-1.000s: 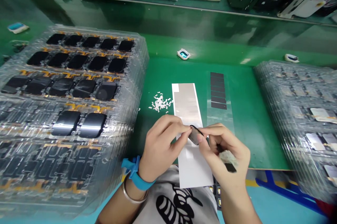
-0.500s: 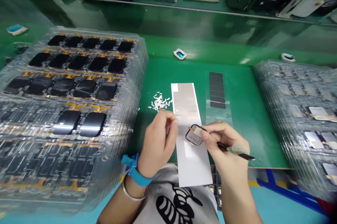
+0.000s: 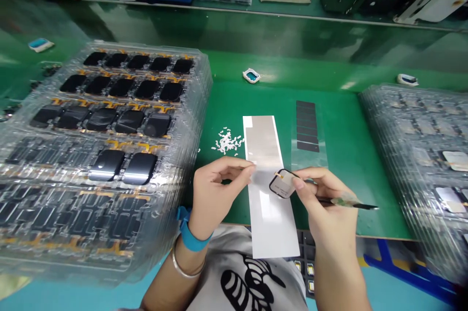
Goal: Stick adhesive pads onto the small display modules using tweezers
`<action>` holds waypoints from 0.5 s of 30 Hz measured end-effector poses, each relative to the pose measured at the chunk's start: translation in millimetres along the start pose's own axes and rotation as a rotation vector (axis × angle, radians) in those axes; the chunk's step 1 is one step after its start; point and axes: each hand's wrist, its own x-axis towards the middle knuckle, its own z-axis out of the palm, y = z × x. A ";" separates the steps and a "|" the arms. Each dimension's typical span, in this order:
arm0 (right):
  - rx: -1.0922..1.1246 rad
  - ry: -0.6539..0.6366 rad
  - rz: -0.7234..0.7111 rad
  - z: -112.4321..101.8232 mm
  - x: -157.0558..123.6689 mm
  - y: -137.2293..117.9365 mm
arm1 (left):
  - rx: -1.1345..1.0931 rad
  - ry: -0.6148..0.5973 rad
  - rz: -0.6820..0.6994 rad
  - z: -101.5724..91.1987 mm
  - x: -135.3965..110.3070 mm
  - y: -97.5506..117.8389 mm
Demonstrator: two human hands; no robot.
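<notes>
My right hand grips a small rounded-square display panel, its pale back facing up, with a black rim and a short orange flex cable. A slim dark tool with a pointed end also lies in that hand, sticking out to the right. Over the left edge of a long white and grey backing sheet, my left hand has thumb and forefinger pinched together. Whatever is between those fingertips is too small to make out. A scatter of tiny white pieces lies on the green mat beyond the left hand.
Stacked clear trays of black display panels fill the left side. More clear trays stand at the right. A strip of dark rectangles lies right of the sheet. A small white-framed part sits farther back, below a shelf.
My left hand has turned, its fingertips now stretched farther right in a pinch. The right hand holds the panel slightly farther right of the left hand. The whole view has shifted a little.
</notes>
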 end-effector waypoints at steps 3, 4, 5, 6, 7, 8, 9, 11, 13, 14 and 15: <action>0.011 -0.007 0.000 -1.0 0.2 0.5 | -0.009 -0.001 0.011 -0.2 0.4 0.2; 0.014 -0.009 0.003 -1.2 0.3 0.6 | -0.014 -0.012 0.017 -0.3 0.7 0.1; 0.015 -0.009 0.005 -1.2 0.5 0.7 | -0.018 -0.023 0.024 -0.2 1.2 -0.1; 0.015 -0.009 0.007 -1.3 0.7 0.9 | -0.019 -0.034 0.029 -0.2 1.7 -0.6; 0.017 -0.008 0.008 -1.2 1.0 1.3 | -0.014 -0.045 0.032 -0.2 2.3 -1.1; 0.020 -0.009 0.010 -1.1 1.3 1.7 | -0.003 -0.051 0.035 -0.2 2.7 -1.8; 0.023 -0.011 0.010 -1.1 1.6 2.2 | 0.017 -0.054 0.041 -0.3 3.0 -2.6; 0.032 -0.021 0.013 -1.1 2.3 3.3 | 0.080 -0.038 0.068 -0.8 2.7 -3.9; 0.038 -0.027 0.014 -1.4 2.7 4.1 | 0.162 0.025 0.112 -1.6 1.0 -4.8; 0.038 -0.030 0.015 -1.6 2.8 4.2 | 0.208 0.079 0.137 -2.2 -0.2 -5.1; 0.038 -0.032 0.014 -1.9 2.8 4.3 | 0.261 0.137 0.160 -2.9 -1.3 -5.4</action>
